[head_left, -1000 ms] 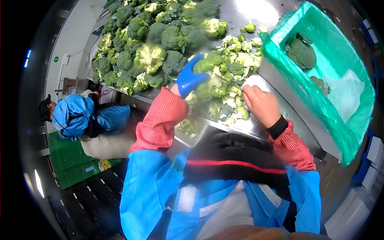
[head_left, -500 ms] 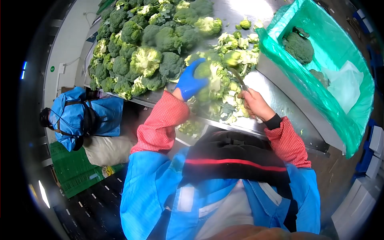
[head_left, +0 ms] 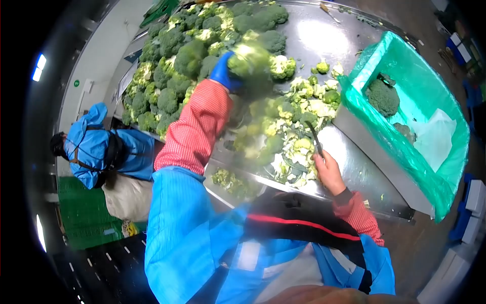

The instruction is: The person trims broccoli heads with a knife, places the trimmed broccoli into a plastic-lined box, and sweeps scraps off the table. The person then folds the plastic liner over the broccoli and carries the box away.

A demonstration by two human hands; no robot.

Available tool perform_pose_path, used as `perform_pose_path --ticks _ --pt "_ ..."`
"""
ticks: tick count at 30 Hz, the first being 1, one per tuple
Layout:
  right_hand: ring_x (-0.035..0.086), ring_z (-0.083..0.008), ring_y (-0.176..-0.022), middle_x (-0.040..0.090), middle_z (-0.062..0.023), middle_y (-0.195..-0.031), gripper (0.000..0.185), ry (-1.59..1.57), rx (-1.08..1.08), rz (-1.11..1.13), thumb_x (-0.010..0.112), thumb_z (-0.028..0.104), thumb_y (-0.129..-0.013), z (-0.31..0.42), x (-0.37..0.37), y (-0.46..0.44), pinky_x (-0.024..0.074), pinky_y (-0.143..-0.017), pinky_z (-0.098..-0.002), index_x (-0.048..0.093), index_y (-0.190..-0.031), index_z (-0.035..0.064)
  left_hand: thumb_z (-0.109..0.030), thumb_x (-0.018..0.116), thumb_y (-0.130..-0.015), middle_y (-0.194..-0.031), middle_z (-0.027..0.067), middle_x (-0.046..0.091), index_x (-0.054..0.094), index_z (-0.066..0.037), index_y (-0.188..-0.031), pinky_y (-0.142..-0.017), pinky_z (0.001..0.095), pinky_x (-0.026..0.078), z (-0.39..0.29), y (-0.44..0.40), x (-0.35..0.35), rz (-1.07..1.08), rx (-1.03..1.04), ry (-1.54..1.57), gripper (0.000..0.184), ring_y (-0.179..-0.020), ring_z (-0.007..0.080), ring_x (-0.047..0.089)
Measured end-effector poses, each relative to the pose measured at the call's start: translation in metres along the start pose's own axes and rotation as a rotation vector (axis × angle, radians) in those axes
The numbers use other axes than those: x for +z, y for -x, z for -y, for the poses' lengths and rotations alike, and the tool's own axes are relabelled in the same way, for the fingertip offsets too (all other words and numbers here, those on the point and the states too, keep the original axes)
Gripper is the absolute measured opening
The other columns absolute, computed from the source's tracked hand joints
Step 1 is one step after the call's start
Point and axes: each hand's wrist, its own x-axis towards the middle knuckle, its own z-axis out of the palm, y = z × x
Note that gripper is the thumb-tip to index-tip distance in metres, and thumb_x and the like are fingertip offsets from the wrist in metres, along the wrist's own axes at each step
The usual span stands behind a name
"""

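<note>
Gloved hand at the broccoli heap, knife held apart

The pile of pale broccoli trimmings lies on the steel table. Beyond its far left side, the left hand, in a blue glove, reaches to a broccoli head at the edge of the heap of broccoli. Just off the pile's near right edge, the right hand, bare, holds a knife, its dark blade slanting over the trimmings and touching no head.

The step in hand looks like placing or picking up a head, with cutting paused; which of the two, this moment does not settle. Either would call for a sure hold or a clean release at the heap; a cut would call for head and blade to come together over the trimmings.

As for the grip, the left thumb and fingers stand apart in a curve against the near side of the broccoli head. Blur hides the contact, so I cannot tell whether they clasp it or are loose. The right fingers are folded firmly around the knife's handle, leaving the blade free.

To the right of the trimmings stands a bin lined with green plastic, with another dark green head inside.
</note>
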Motion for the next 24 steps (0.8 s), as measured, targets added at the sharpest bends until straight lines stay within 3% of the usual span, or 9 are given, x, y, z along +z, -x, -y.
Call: perform_pose_path --ticks 1,3,7,10,15,17,18,21,24 --pt "0.056 -0.0169 -0.070 0.063 -0.0119 -0.081 0.034 -0.009 0.053 0.004 0.054 0.023 -0.096 -0.001 0.001 0.004 0.0468 -0.068 -0.0321 0.056 -0.120 -0.0009 -0.048 0.057 -0.088 -0.130 0.0097 0.058 0.052 -0.013 -0.132 -0.100 0.0584 0.040 -0.021 -0.001 0.019 -0.170 -0.110 0.233 0.057 -0.121 0.0321 0.052" --pt "0.053 -0.0151 -0.065 0.061 -0.0096 -0.076 0.035 0.035 0.089 -0.005 0.053 0.024 -0.096 0.001 0.002 0.015 0.0458 -0.064 -0.0315 0.056 -0.120 -0.0010 -0.055 0.062 -0.083 -0.142 0.0120 0.045 0.035 -0.012 -0.145 -0.108 0.0580 0.031 -0.017 -0.045 -0.014 0.178 0.272 0.183 0.080 -0.131 0.0392 0.040" --pt "0.058 -0.0281 -0.062 0.058 -0.0173 -0.071 0.026 0.242 -0.047 -0.060 0.057 0.025 -0.094 0.002 -0.003 0.031 0.0452 -0.062 -0.0373 0.057 -0.106 0.0015 -0.050 0.057 -0.090 -0.148 0.0217 0.032 0.029 -0.017 -0.149 -0.101 0.0583 0.041 -0.014 -0.043 0.059 -0.219 -0.053 0.418 0.073 -0.138 0.0415 0.027" --pt "0.059 -0.0398 -0.069 0.059 -0.0215 -0.073 0.025 0.272 -0.121 -0.038 0.056 0.027 -0.094 0.005 -0.011 0.038 0.0449 -0.063 -0.0430 0.054 -0.098 0.0023 -0.030 0.055 -0.095 -0.136 0.0186 0.048 0.038 -0.008 -0.142 -0.102 0.0485 0.045 0.004 0.006 0.146 0.386 0.223 0.056 0.055 -0.121 0.0325 0.052" --pt "0.059 -0.0416 -0.071 0.059 -0.0208 -0.075 0.021 0.390 -0.258 -0.015 0.057 0.025 -0.092 -0.006 -0.034 0.047 0.0459 -0.062 -0.0485 0.052 -0.094 0.0045 -0.012 0.072 -0.082 -0.130 0.0120 0.055 0.046 -0.014 -0.139 -0.099 0.0361 0.047 0.045 0.087 0.316 1.062 0.401 -0.676 0.063 -0.119 0.0247 0.054" --pt "0.060 -0.0412 -0.072 0.060 -0.0203 -0.076 0.020 0.394 -0.282 -0.023 0.057 0.025 -0.091 -0.009 -0.050 0.052 0.0466 -0.063 -0.0488 0.052 -0.094 0.0051 -0.021 0.082 -0.070 -0.140 0.0163 0.046 0.035 -0.021 -0.146 -0.105 0.0450 0.040 0.095 0.059 0.370 1.223 1.185 -1.230 0.089 -0.127 0.0335 0.047" --pt "0.060 -0.0411 -0.072 0.060 -0.0200 -0.077 0.020 0.388 -0.285 -0.038 0.057 0.024 -0.091 -0.013 -0.058 0.055 0.0468 -0.063 -0.0487 0.052 -0.094 0.0052 -0.026 0.080 -0.070 -0.144 0.0187 0.039 0.032 -0.021 -0.147 -0.104 0.0468 0.040 0.109 0.057 0.403 1.339 1.192 -1.577 0.091 -0.129 0.0364 0.043" --pt "0.062 -0.0401 -0.075 0.063 -0.0189 -0.080 0.017 0.431 -0.279 -0.073 0.057 0.023 -0.091 -0.030 -0.089 0.064 0.0482 -0.064 -0.0478 0.053 -0.094 0.0058 -0.028 0.074 -0.077 -0.141 0.0183 0.042 0.032 -0.020 -0.147 -0.102 0.0481 0.042 0.147 0.050 0.440 1.282 1.455 -2.134 0.081 -0.127 0.0373 0.045" --pt "0.063 -0.0393 -0.075 0.065 -0.0182 -0.082 0.015 0.459 -0.289 -0.127 0.056 0.021 -0.091 -0.043 -0.115 0.076 0.0488 -0.065 -0.0471 0.055 -0.094 0.0062 -0.032 0.067 -0.083 -0.134 0.0173 0.051 0.041 -0.018 -0.142 -0.100 0.0498 0.043 0.199 0.023 0.459 0.780 0.961 -1.988 0.066 -0.124 0.0384 0.048"
